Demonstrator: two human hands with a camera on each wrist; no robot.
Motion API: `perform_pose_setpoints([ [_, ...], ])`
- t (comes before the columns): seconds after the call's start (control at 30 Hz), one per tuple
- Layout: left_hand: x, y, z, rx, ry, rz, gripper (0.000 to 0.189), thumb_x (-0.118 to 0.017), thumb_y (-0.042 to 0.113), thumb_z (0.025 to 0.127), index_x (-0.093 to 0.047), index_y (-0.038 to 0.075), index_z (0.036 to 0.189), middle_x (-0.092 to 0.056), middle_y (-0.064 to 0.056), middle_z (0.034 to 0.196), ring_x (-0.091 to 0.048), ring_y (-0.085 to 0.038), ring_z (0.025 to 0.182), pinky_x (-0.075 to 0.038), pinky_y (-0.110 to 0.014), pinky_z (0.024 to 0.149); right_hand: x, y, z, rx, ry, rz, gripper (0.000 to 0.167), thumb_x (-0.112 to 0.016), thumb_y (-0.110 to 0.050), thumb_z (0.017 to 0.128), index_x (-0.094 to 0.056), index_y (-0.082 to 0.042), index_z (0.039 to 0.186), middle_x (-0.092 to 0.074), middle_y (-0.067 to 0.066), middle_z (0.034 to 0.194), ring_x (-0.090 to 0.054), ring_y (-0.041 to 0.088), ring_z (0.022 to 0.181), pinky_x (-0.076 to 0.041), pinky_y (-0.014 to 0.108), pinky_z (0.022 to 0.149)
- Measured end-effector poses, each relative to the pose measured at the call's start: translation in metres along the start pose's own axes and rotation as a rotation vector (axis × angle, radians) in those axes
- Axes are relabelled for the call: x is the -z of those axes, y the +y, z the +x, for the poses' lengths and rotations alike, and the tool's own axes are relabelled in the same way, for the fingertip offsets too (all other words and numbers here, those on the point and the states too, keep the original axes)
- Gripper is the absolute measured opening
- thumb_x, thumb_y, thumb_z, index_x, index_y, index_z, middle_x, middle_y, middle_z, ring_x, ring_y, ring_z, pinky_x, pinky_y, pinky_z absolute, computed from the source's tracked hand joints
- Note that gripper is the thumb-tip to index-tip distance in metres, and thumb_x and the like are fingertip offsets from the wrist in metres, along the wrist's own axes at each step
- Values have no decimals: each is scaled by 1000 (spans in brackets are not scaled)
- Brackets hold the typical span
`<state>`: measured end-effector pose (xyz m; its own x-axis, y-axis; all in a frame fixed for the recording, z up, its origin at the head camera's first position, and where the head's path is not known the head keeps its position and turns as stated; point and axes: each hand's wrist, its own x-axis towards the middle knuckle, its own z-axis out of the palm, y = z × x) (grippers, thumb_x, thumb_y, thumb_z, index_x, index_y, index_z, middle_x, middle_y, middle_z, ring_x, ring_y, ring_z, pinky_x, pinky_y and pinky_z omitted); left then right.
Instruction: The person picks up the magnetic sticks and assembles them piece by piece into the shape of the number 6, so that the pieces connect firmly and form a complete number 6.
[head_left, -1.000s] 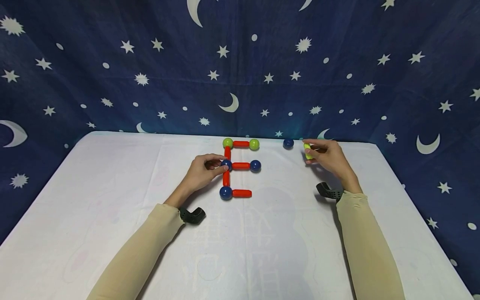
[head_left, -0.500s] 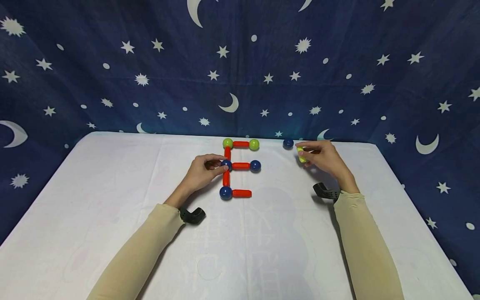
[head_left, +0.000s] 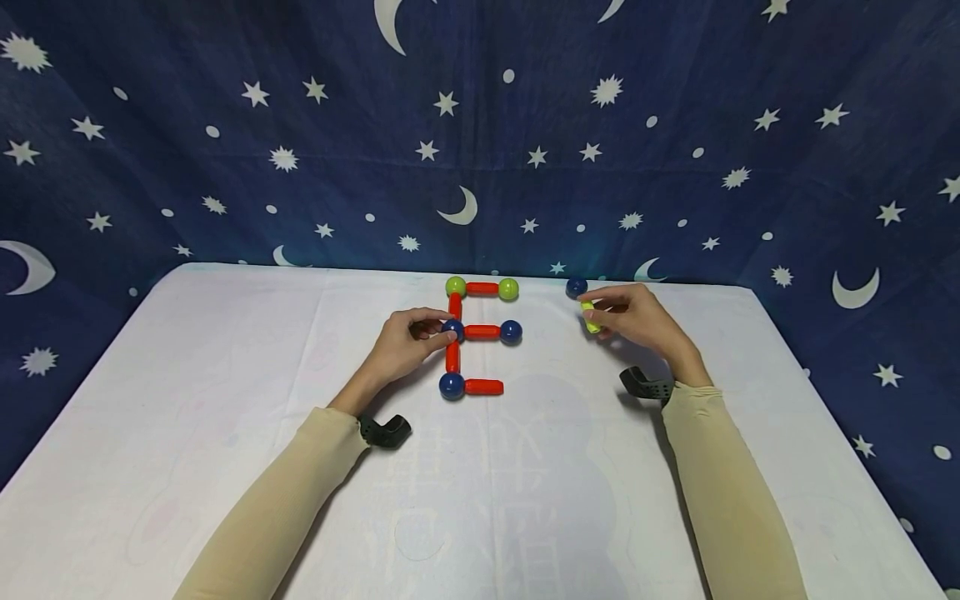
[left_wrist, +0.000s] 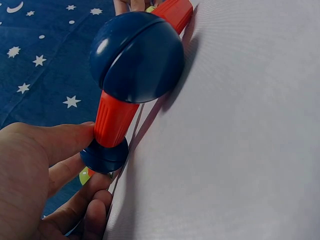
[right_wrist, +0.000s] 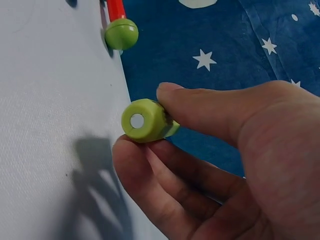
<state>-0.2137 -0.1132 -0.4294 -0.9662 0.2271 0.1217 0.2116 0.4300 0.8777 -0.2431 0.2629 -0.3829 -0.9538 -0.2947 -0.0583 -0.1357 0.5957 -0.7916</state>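
My left hand [head_left: 405, 340] pinches the middle blue ball [left_wrist: 106, 158] of an E-shaped figure built from magnetic balls and red magnetic rods. Two green balls [head_left: 508, 289] end its top arm, and a blue ball [head_left: 511, 332] tips the middle arm. At the lower corner another blue ball [head_left: 452, 386] joins a red rod [head_left: 483, 387], whose right end is bare. My right hand [head_left: 637, 317] holds a yellow-green magnetic rod [right_wrist: 145, 120] between thumb and fingers, above the table; its round silvery end faces the right wrist camera. Just beyond those fingertips lies a loose blue ball [head_left: 576, 287].
A white cloth with faint printing covers the table [head_left: 540, 492]. Directly behind its far edge hangs a dark blue curtain [head_left: 337, 117] with stars and moons. Each wrist wears a black camera mount [head_left: 386, 432].
My right hand has moved left with the yellow-green magnetic rod, toward the loose blue ball, and the rod has tilted. My left hand and the figure have stayed put.
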Motion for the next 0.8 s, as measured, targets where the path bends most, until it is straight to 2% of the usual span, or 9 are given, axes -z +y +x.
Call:
perform_pose_setpoints([
  [0.43, 0, 0, -1, 2, -6, 7, 30, -77, 17, 91, -74, 4, 118, -67, -12, 103, -60, -26, 90, -50, -33, 81, -12, -5, 4, -19, -68, -16, 33, -72, -7, 94, -70, -2, 127, -71, 18, 106, -69, 27, 74, -58, 34, 69],
  [0.8, 0, 0, 0, 7, -8, 7, 30, -77, 17, 91, -74, 5, 118, -68, -11, 105, -60, -26, 92, -50, -34, 82, -21, -8, 6, 38, -124, -37, 29, -72, -6, 94, -72, 0, 123, -72, 15, 97, -66, 23, 72, -57, 31, 65],
])
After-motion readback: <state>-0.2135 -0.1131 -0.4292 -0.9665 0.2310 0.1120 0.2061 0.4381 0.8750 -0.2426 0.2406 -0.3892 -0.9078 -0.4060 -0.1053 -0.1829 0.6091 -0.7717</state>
